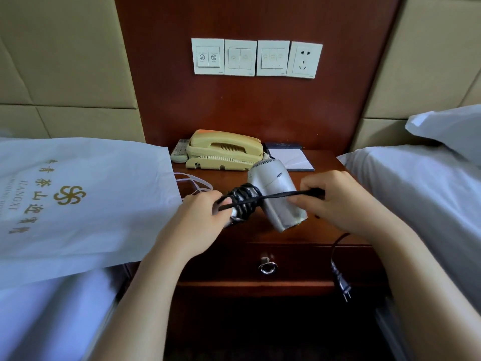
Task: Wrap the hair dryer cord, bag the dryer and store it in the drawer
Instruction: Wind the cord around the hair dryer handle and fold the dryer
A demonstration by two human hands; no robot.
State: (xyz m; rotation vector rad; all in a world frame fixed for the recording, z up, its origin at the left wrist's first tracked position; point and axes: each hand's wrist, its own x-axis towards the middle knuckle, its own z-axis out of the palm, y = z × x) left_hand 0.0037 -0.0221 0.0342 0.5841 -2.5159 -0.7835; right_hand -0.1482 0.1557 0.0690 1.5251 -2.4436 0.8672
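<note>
A silver hair dryer [276,194] hangs over the wooden nightstand [328,162], its handle wound with several turns of black cord [276,197]. My left hand [197,220] grips the wrapped handle. My right hand [343,199] pinches the cord, stretched taut across the dryer body. The rest of the cord drops past my right wrist, and the plug [343,284] dangles in front of the nightstand. A white bag [86,201] with gold print lies flat on the left bed, its drawstrings trailing onto the nightstand. The drawer [223,261] with a ring pull [267,267] is closed.
A beige telephone [223,151], a remote control [179,151] and a notepad [291,157] sit at the back of the nightstand. Wall switches and a socket [305,59] are on the wood panel above. White beds flank both sides, with a pillow [450,128] at right.
</note>
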